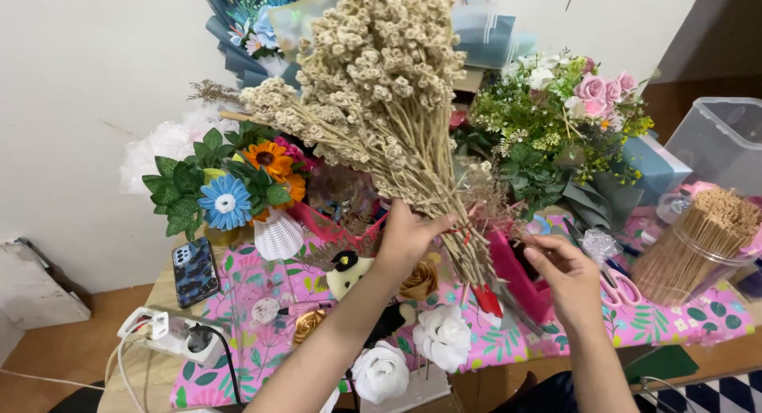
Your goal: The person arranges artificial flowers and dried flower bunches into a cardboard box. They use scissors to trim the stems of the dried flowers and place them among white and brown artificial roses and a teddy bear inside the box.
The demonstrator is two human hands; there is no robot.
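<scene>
A white wall backs your tabletop (698,318), spread with a pink floral cloth. Your left hand (409,234) is clamped round the stems of the dried bunch (373,88), which rises above it. Your right hand (567,274) hovers just beside the stems, fingers loosely curled, holding nothing I can make out. Three white paper roses (440,338) lie below your left hand; a clear tub (726,139) stands far right.

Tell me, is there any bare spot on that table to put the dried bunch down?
Hardly. The floral cloth shows bare below the jar of sticks, and a little by the phone. Around the white roses and bouquets it is crowded.
</scene>
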